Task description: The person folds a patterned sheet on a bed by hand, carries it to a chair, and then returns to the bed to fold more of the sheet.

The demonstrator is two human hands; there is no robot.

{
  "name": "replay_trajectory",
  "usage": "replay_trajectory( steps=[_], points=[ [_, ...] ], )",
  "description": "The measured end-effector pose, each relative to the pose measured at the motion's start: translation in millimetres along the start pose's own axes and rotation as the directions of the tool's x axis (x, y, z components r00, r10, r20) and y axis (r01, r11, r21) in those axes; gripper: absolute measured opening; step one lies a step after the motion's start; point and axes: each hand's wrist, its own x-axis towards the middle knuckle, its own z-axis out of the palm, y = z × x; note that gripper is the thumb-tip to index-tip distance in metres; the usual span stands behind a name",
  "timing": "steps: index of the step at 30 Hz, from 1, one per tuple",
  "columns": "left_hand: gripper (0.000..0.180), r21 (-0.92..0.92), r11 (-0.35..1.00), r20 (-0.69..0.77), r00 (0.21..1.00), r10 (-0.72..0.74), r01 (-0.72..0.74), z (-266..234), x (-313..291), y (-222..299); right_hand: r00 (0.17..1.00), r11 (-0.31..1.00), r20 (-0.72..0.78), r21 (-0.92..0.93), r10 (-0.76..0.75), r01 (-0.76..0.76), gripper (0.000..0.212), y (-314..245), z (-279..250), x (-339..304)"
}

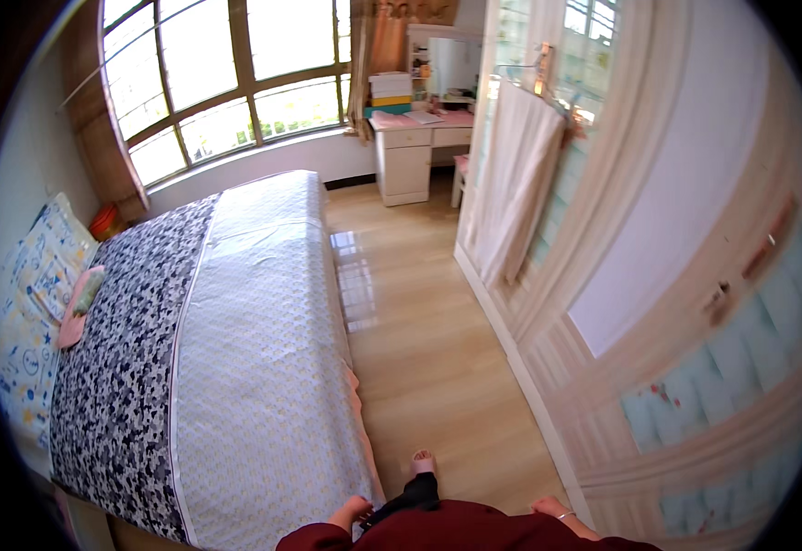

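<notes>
Low in the view, my left hand (354, 511) hangs beside my dark trousers (408, 500), close to the near corner of the bed (263, 367). My right hand (549, 506), with a thin bracelet at the wrist, is out to the right, near the foot of the wardrobe (548, 395). Nothing shows in either hand, but both are small and their fingertips are hidden. One foot (423, 461) points forward on the wooden floor (428, 340). A pale quilted cover and a dark patterned band lie over the bed.
Patterned pillows (38, 266) lean at the bed's head. A pale cloth (520, 165) hangs on the wardrobe front. At the far end stand a white desk (405, 151) with a mirror (451, 69), stacked boxes (390, 90) and a stool (459, 174), beside a large window (235, 73).
</notes>
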Motion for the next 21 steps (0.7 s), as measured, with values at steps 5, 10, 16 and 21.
replay_trajectory(
  steps=[5,10,16,21],
  points=[
    [0.019,-0.281,0.954,-0.119,0.99,0.072,-0.103,-42,39,76,0.999,0.997,0.009,0.059,-0.051,0.051,0.013,-87,-56,105],
    [0.018,-0.29,0.936,-0.158,0.974,0.16,-0.201,-86,63,181,0.961,0.884,-0.069,0.38,-0.266,0.272,0.01,-270,-75,105],
    [0.017,-0.377,0.891,-0.112,0.968,0.226,-0.252,-126,101,273,0.888,0.834,-0.118,0.31,-0.443,0.457,0.01,-429,-167,120],
    [0.016,-0.432,0.846,-0.169,0.95,0.264,-0.312,-197,119,382,0.472,0.485,-0.598,0.155,-0.648,0.861,0.007,-588,-313,81]
  ],
)
